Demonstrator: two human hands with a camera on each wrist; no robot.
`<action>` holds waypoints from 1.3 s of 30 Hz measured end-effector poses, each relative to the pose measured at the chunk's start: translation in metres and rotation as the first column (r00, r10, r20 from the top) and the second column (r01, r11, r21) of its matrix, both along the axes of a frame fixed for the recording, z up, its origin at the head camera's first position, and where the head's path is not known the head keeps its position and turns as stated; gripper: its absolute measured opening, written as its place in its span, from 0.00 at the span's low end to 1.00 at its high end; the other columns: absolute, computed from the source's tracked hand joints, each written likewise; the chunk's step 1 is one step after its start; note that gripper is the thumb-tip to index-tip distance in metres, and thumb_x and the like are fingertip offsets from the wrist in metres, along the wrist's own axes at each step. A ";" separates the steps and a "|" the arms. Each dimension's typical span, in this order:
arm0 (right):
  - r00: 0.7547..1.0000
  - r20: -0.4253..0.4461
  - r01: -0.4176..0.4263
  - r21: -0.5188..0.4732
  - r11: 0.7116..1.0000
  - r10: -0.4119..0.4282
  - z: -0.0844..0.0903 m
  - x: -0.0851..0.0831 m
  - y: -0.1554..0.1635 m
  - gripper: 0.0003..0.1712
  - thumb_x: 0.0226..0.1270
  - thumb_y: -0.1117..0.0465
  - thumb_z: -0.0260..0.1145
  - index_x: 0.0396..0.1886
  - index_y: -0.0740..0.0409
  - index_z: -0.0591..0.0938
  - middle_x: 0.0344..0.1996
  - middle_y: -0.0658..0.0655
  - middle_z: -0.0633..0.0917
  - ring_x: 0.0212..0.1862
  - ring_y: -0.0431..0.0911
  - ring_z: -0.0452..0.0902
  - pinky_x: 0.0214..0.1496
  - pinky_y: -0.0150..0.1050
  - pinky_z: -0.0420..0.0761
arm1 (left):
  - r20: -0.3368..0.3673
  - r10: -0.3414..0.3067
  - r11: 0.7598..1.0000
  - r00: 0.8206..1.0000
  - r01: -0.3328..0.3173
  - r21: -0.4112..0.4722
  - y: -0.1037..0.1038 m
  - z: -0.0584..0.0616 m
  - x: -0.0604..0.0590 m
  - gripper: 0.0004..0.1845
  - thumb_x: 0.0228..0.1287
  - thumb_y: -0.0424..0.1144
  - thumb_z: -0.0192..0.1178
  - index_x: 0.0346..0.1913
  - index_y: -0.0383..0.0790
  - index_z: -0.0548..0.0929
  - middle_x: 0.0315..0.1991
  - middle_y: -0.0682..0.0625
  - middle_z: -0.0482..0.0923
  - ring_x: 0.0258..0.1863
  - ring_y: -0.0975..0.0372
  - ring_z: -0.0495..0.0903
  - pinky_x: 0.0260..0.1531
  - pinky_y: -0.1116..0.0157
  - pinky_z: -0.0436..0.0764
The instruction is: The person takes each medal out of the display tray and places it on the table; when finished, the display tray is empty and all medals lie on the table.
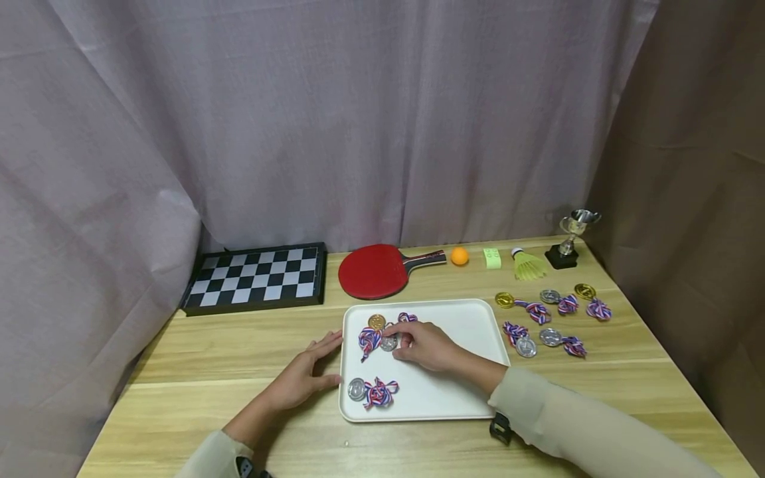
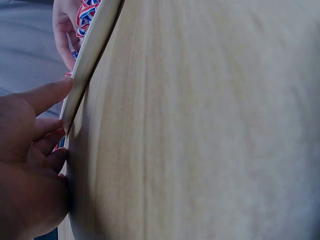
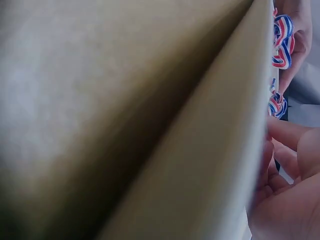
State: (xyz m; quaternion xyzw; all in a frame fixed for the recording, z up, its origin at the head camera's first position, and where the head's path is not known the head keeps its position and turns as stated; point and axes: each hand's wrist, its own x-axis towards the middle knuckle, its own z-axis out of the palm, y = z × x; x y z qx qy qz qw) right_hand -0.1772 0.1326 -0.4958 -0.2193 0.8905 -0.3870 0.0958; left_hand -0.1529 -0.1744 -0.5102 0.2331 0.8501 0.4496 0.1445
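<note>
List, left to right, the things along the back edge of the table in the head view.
Chessboard → red table tennis paddle → orange ball → green roll → yellow shuttlecock → small trophy.

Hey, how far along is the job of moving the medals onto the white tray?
Partly done. A gold medal and a silver medal already lie on the white tray. In hand: the right hand pinches a third medal on the tray, while the left hand rests against the tray's left edge. Left: five loose medals on the table to the tray's right.
</note>
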 end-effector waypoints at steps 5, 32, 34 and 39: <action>1.000 -0.008 0.026 0.003 1.000 -0.026 -0.003 0.001 -0.001 0.13 0.63 0.61 0.76 0.47 0.50 0.87 0.26 0.43 0.78 0.31 0.36 0.71 0.35 0.33 0.72 | -0.005 -0.001 1.000 1.000 0.001 -0.003 -0.001 -0.001 0.000 0.42 0.65 0.39 0.71 0.78 0.36 0.64 0.81 0.46 0.57 0.82 0.48 0.47 0.81 0.43 0.38; 0.997 -0.056 0.053 -0.003 0.999 -0.053 -0.003 0.009 -0.002 0.15 0.59 0.72 0.73 0.44 0.55 0.85 0.36 0.50 0.79 0.37 0.40 0.69 0.41 0.33 0.73 | -0.010 0.004 1.000 1.000 -0.004 -0.010 0.000 -0.002 -0.001 0.42 0.65 0.40 0.71 0.79 0.38 0.65 0.81 0.47 0.57 0.82 0.48 0.47 0.81 0.43 0.38; 0.995 -0.066 0.070 0.015 0.997 -0.069 -0.002 0.011 -0.003 0.15 0.59 0.72 0.73 0.45 0.53 0.85 0.37 0.49 0.80 0.37 0.40 0.69 0.40 0.33 0.74 | -0.007 0.006 1.000 1.000 -0.006 -0.010 0.000 -0.002 -0.001 0.42 0.65 0.40 0.71 0.79 0.38 0.65 0.81 0.48 0.57 0.82 0.48 0.47 0.81 0.43 0.38; 0.996 -0.063 0.065 0.015 0.998 -0.064 0.000 0.011 -0.004 0.17 0.59 0.73 0.73 0.45 0.53 0.85 0.35 0.49 0.79 0.36 0.41 0.69 0.39 0.34 0.73 | -0.005 0.008 1.000 1.000 -0.008 -0.008 0.000 -0.003 -0.001 0.42 0.65 0.40 0.71 0.79 0.38 0.65 0.81 0.48 0.57 0.82 0.48 0.47 0.81 0.43 0.38</action>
